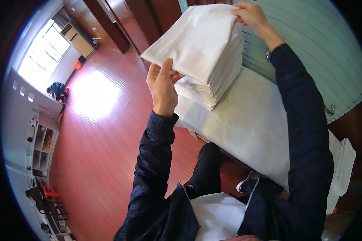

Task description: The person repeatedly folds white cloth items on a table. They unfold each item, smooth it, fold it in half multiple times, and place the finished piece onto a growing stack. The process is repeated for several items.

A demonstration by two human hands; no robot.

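A folded white cloth point(196, 39) is stretched between my two hands above a tall stack of folded white cloths point(226, 69). My left hand point(163, 86) pinches its near left edge, thumb on top and fingers underneath. At the far right corner, my right hand point(251, 15) grips the cloth between thumb and fingers. The held cloth covers the top of the stack, so I cannot tell how much of it rests there. Beneath the stack is a table covered with a white cloth point(247, 111), lightly stained.
Another white stack point(344, 168) sits at the table's right end. Pale green panels with metal handles point(330, 110) stand behind the table. Across the red wooden floor point(102, 156), a person point(58, 90) crouches by the wall, near shelves point(42, 144) and a red stool point(50, 192).
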